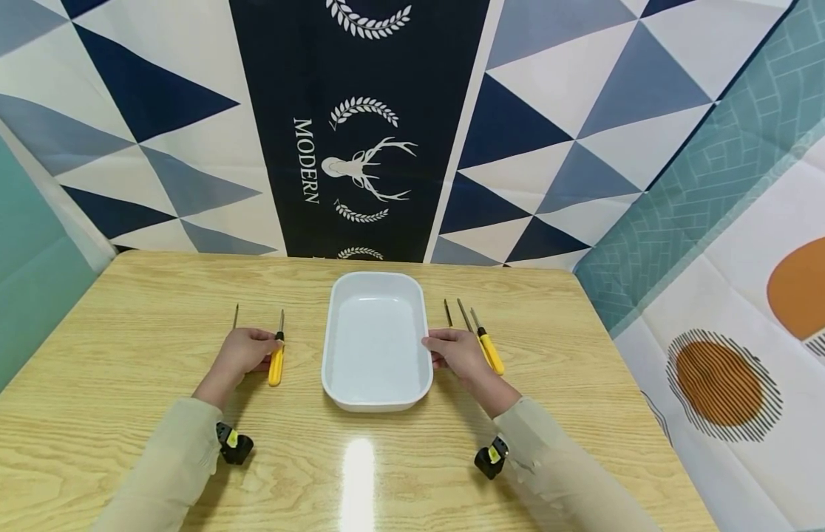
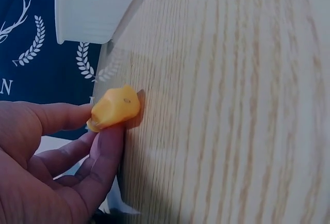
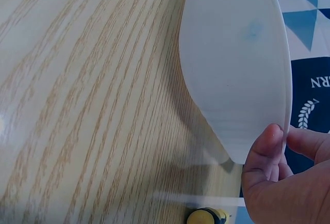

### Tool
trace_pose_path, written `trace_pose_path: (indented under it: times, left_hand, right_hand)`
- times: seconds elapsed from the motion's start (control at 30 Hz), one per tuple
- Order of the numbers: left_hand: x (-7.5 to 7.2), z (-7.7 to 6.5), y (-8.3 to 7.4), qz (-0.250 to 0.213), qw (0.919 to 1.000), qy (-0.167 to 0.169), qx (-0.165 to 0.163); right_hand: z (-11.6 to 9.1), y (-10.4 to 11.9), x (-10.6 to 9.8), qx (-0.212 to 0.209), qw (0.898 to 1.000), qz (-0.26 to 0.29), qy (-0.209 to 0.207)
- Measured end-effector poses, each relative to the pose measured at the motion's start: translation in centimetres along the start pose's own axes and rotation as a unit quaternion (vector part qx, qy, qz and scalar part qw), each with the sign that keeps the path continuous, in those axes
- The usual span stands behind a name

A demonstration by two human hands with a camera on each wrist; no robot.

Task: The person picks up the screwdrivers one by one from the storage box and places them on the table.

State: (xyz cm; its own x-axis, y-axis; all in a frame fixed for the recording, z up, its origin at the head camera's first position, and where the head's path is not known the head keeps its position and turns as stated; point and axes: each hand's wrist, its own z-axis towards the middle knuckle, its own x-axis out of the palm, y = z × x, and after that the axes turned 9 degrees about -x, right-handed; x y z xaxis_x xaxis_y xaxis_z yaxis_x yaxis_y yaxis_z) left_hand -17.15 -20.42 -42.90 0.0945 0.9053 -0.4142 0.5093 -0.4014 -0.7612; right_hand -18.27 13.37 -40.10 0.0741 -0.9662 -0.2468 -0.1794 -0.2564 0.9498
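Note:
My left hand (image 1: pixel 242 349) pinches the yellow handle of a screwdriver (image 1: pixel 276 362), whose metal shaft points toward the wall. In the left wrist view, finger and thumb hold that yellow handle (image 2: pixel 116 106) close over the wood. The shaft of another screwdriver (image 1: pixel 236 316) shows just beyond this hand, which hides its handle. With finger and thumb, my right hand (image 1: pixel 455 351) grips the right rim of a white rectangular tray (image 1: pixel 375 340). The right wrist view shows the tray's outer wall (image 3: pixel 237 69) with the fingertips at its rim.
Right of the tray lie three screwdrivers, the rightmost screwdriver (image 1: pixel 490 351) with its yellow handle in sight; the right hand partly covers the others. The wooden table (image 1: pixel 306 473) meets a patterned cloth wall (image 1: pixel 359 185) at its far edge.

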Motion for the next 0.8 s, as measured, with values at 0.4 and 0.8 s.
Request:
trace_pose_path:
  times: [0.4, 0.8]
  left_hand:
    - [-0.01, 0.1, 0.14, 0.018, 0.9998, -0.01, -0.002]
    - [0.08, 0.03, 0.22, 0.009, 0.9999, -0.004, -0.008]
  right_hand:
    - [0.06, 0.01, -0.03, -0.001, 1.0, -0.001, 0.0]
    - [-0.08, -0.06, 0.02, 0.002, 1.0, -0.001, 0.003]
